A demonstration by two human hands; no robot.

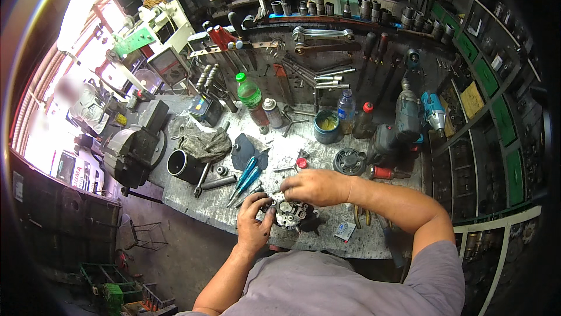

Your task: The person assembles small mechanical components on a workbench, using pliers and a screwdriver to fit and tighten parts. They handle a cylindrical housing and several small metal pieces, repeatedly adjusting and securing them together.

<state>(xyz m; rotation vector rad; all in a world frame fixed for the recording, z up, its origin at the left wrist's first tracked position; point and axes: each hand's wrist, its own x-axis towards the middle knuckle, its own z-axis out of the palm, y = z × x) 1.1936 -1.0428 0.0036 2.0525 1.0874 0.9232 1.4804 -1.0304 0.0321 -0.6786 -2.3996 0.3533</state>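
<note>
A round metal alternator (pixel 290 214) with small parts and bolt heads on its face lies at the front edge of the bench. My left hand (pixel 254 218) is wrapped round its left side, fingers over the rim and thumb at the front. Over its far right side my right hand (pixel 312 187) is closed, fingers curled down; whatever they pinch is hidden. Blue-handled screwdrivers (pixel 248 174) lie just beyond my left hand. Past my right hand are a small red cap (pixel 302 163) and a round dark vented cover (pixel 349 162).
A metal bench (pixel 187 193) carries a dark cylinder (pixel 183 164), a grey rag (pixel 204 143), a green-capped bottle (pixel 250 95), a spray can (pixel 272 113) and a blue tub (pixel 326 126). Impact wrenches (pixel 407 108) stand right. A vise (pixel 137 143) sits left. A person (pixel 87 106) is far left.
</note>
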